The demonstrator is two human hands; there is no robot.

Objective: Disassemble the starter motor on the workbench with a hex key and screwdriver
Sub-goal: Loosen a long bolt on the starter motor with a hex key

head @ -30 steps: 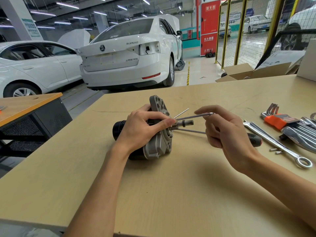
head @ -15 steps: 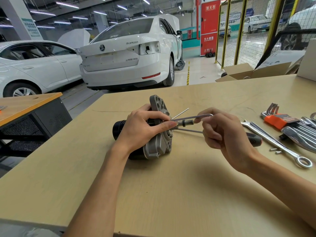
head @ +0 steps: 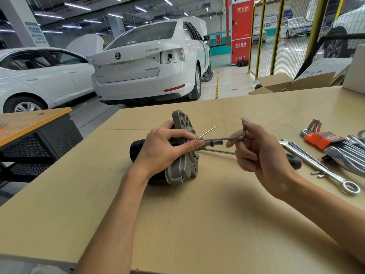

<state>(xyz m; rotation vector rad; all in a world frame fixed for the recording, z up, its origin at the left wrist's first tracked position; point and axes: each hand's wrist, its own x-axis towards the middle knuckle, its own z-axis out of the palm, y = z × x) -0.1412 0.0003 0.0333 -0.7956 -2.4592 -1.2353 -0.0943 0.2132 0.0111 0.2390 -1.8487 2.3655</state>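
Motor (head: 177,167) lying mid-bench (head: 197,224), gripped by my left hand (head: 164,149), which hides its body. My right hand (head: 260,151) pinches hex key (head: 227,138) at the flange; screwdriver (head: 294,158) mostly hidden behind it.

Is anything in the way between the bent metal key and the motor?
Nothing visible blocks it. The right hand pinches the hex key at its bend, and the long arm runs straight to the motor face. The left hand grips the motor, its fingertip right beside the key's tip, hiding the exact contact.
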